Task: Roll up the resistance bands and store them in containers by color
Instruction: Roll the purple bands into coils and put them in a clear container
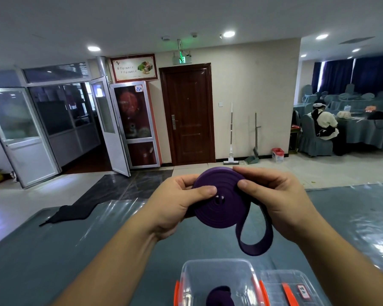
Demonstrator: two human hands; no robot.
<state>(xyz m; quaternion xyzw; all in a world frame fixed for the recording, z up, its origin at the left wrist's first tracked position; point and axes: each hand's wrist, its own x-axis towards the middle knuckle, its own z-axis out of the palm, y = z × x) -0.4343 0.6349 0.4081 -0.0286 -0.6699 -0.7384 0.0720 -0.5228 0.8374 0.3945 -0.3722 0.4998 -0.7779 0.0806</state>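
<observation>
Purple resistance band (221, 204): 1 item, mostly coiled, held above the table (53, 250). Left hand (181, 204) pinches the coil's face by thumb; right hand (274, 199) grips its far edge. Loose tail loop hangs below. Advice: keep the coil pinched flat and wind the tail in snugly. Clear container (219, 281) below already holds 1 purple roll (219, 294).

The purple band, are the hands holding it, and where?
Yes. Both hands hold the purple band by its rolled coil: left hand on the left side, right hand at the top right. The loose loop hangs free.
</observation>
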